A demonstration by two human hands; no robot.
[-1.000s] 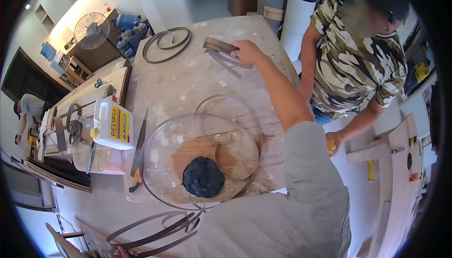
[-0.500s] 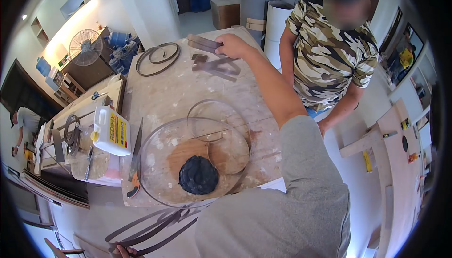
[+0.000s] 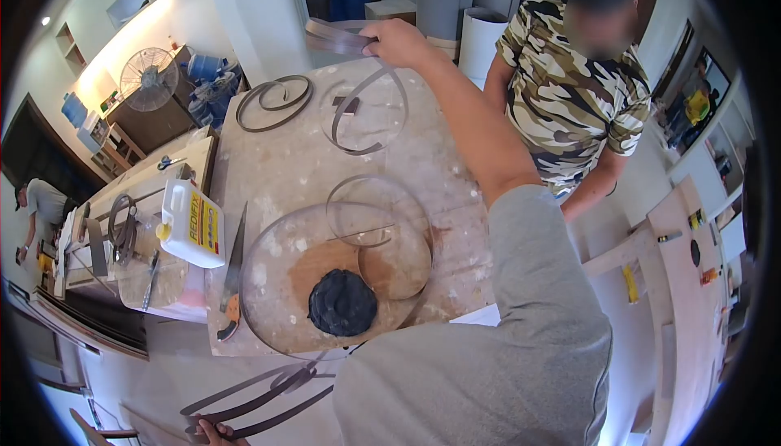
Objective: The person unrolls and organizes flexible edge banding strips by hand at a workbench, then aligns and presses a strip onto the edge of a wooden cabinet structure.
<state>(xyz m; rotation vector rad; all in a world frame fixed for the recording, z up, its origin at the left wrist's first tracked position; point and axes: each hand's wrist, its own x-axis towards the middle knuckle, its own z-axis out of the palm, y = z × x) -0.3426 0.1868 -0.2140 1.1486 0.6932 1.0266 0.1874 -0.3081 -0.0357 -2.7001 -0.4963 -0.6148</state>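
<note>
Jutting from right hand (image 3: 400, 43): seemingly looped strip (image 3: 338, 40)

Bare hands (image 3: 399, 43) gripping dark strips (image 3: 338, 40) (right high, left low), black lump (image 3: 342, 303), handsaw (image 3: 234, 271), stained worktable (image 3: 285, 153)

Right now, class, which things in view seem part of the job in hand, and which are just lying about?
Likely part of the job:
Coiled flat strip in the right hand
Flat strips in the left hand
Strip coils on the table

Apparently just lying about:
Orange-handled handsaw
REDIFIX jug
Scissors
Caged fan
</note>
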